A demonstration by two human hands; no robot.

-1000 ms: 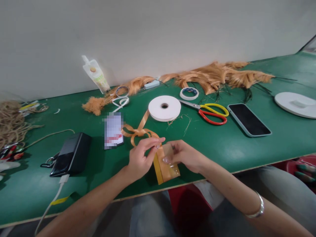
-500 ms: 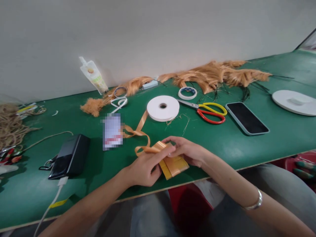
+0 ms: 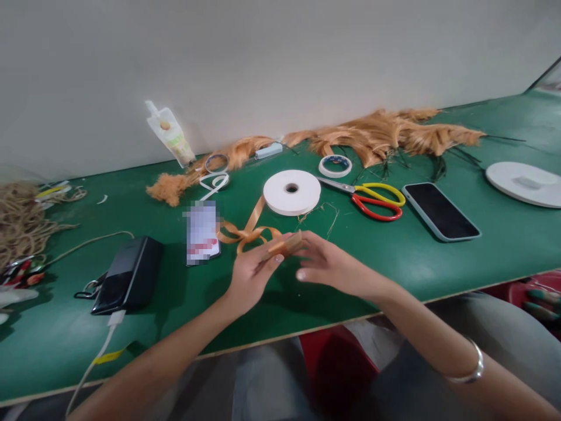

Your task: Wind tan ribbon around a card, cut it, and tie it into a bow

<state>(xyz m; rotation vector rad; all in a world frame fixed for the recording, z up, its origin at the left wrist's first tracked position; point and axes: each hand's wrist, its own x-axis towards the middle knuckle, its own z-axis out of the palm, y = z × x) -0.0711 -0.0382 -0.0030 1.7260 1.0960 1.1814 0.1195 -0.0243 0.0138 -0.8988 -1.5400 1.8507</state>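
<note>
My left hand (image 3: 250, 275) grips a flat card wound with orange ribbon (image 3: 286, 245), thumb on the near side. The card is tilted so that it shows nearly edge-on. Just right of it is my right hand (image 3: 335, 268), thumb and fingers apart; whether its fingertips touch the card's far side I cannot tell. From the card a loose orange ribbon (image 3: 245, 234) curls across the table to a white ribbon spool (image 3: 291, 193) lying flat behind my hands.
Scissors (image 3: 379, 200) with yellow and red handles, a tape roll (image 3: 335, 166) and a phone (image 3: 440, 211) lie to the right. Orange fibre bundles (image 3: 368, 137) line the wall. On the left are a pixelated device (image 3: 203, 234), a black power bank (image 3: 127, 275) with a cable, and twine (image 3: 21, 222).
The card has turned from lying nearly flat to nearly edge-on and risen a little in my left hand. My right hand has come off its face, fingers spreading.
</note>
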